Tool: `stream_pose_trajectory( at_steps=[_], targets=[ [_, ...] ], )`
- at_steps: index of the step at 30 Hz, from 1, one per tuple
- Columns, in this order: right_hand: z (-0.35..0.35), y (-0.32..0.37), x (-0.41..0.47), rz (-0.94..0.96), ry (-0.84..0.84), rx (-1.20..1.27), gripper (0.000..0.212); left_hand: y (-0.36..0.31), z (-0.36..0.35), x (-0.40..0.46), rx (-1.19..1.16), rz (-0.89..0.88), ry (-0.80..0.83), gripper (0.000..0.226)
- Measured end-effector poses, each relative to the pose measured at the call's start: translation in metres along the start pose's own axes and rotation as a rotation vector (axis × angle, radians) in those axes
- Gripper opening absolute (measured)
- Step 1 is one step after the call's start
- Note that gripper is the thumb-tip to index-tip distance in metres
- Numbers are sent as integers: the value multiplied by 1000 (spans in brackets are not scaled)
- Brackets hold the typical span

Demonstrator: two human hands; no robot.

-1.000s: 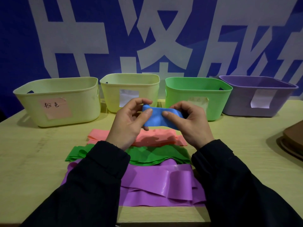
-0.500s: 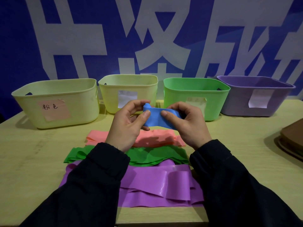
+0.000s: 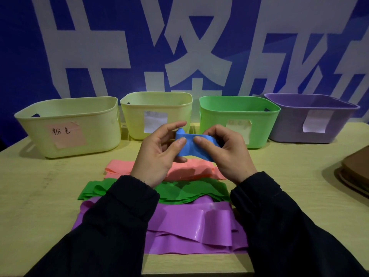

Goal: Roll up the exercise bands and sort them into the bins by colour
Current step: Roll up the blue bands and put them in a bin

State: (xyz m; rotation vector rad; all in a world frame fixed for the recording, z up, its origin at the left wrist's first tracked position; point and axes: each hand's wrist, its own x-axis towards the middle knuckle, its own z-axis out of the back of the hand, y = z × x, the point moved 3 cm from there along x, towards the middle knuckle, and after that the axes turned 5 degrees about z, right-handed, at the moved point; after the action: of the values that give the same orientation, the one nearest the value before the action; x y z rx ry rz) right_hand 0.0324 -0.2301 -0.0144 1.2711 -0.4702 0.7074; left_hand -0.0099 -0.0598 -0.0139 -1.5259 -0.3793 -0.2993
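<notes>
Both thumbs still pinch the blue band (image 3: 190, 145) between left hand (image 3: 157, 154) and right hand (image 3: 225, 154) above the pink band (image 3: 187, 171) — barely changed, slightly tighter, so rolling continues, no bin yet.

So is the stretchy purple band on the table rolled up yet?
No. The shiny purple rubber band lies spread in loose flat folds on the wooden table, nearest the person; neither hand touches it.

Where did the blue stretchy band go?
The blue band is in the middle of the head view, pinched between the left hand and right hand, above the pink band.
</notes>
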Motion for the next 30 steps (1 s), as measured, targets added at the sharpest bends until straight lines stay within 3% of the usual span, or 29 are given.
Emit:
stream_pose_trajectory(
  at_steps=[7,14,20,25,30],
  targets=[
    [-1,0,-1,-1,21,-24,24,-2,0,-1,59,-8,-5,19],
    [1,3,0,-45,105,94,11,0,3,-1,56,23,-39,27],
    [4,3,3,-127,51,180,18,-2,4,1,46,-18,-76,31],
    [0,2,1,-189,243,324,22,-4,7,0,90,-69,-146,27],
    [12,5,6,-217,36,349,11,-7,11,1,41,-86,-206,25]
  ],
)
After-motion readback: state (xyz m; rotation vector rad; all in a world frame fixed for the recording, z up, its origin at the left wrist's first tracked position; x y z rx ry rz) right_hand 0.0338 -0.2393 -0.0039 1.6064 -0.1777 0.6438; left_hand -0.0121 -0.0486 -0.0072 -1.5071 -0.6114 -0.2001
